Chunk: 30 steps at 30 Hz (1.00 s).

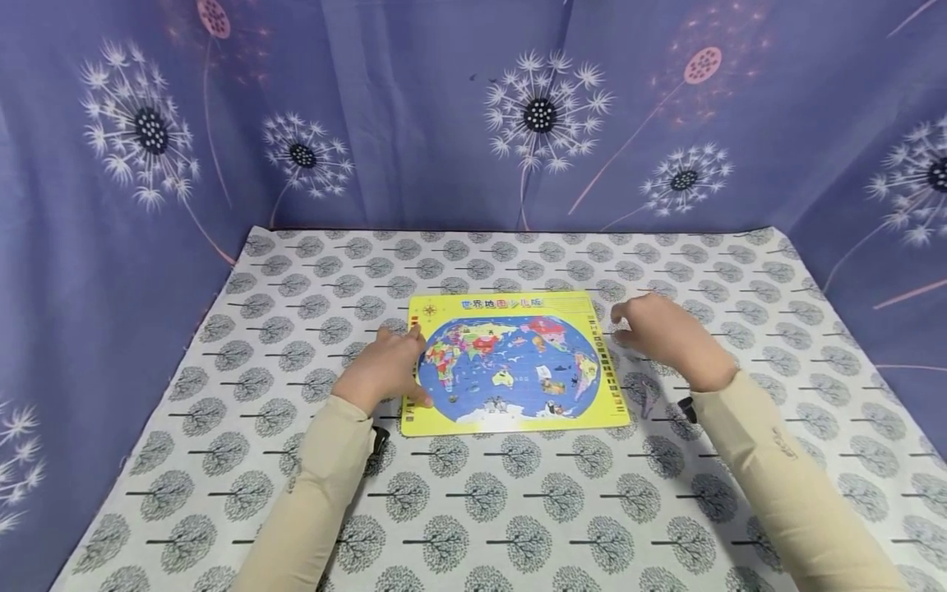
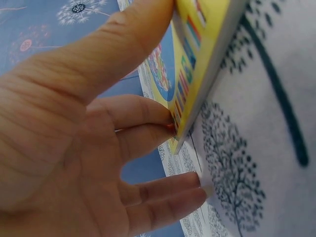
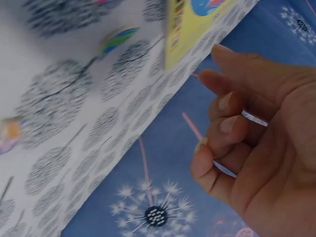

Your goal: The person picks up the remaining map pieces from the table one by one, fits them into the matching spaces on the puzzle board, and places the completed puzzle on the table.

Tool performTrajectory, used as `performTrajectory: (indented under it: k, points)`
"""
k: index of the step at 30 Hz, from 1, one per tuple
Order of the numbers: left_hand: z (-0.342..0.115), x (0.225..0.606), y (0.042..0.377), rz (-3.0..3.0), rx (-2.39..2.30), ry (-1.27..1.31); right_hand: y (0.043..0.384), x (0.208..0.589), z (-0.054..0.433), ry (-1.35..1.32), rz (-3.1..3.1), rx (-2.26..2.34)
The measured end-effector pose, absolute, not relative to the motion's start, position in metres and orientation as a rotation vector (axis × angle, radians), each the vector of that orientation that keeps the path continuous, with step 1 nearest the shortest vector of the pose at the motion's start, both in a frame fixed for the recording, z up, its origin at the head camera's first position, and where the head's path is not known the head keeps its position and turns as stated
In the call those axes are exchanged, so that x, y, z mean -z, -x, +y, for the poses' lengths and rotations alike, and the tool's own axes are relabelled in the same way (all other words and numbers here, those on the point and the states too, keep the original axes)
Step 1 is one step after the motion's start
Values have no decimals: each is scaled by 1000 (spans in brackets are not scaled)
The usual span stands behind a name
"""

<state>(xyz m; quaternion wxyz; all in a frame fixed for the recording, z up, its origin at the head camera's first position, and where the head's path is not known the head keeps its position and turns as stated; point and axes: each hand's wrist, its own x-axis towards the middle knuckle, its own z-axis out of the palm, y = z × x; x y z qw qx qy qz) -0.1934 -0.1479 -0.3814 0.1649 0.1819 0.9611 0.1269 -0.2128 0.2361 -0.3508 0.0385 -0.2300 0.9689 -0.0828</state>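
Observation:
A yellow-bordered children's world map board [image 1: 510, 419] lies flat on the tablecloth, its map printed mostly in blue. At its left edge is my left hand [image 1: 387, 367], thumb and fingers spread apart. In the left wrist view, the thumb of the left hand [image 2: 98, 113] reaches the yellow border, two fingertips touch the board's edge, and the other fingers meet the cloth. My right hand [image 1: 662, 333] hovers just beyond the board's right side. The right wrist view has this hand [image 3: 261, 128] with loosely bent fingers and nothing between them.
A white tablecloth [image 1: 488, 493] with grey tree prints covers the table. A small purple piece [image 1: 648, 398] lies right of the board. The right wrist view has a green and blue piece [image 3: 117, 41] and an orange piece [image 3: 11, 133] on the cloth. A purple dandelion curtain [image 1: 436, 107] surrounds the back.

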Motion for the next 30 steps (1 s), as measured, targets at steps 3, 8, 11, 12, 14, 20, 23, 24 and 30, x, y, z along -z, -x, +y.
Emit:
performTrajectory:
  k: [3,8,11,12,14,20,23,24,30]
  points:
    - [-148,382,193,2735,-371,-516,209,355,246,703,2961,254]
    - [-148,382,193,2741,-369,-536,203,362,259,669,2935,232]
    - [-149,381,193,2742,-361,-537,201,366,264,660,2934,217]
    - [-149,380,193,2741,-362,-537,200,367,265,656,2934,221]
    - [-149,380,193,2739,-365,-534,198,369,266,651,2933,236]
    - [-150,380,193,2737,-381,-527,195,378,267,649,2934,277]
    - [-150,380,193,2740,-386,-535,194,381,268,660,2955,284]
    - [-150,380,192,2740,-387,-538,194,382,268,673,2965,282]
    - [-150,379,192,2739,-393,-545,192,385,270,732,2989,254]
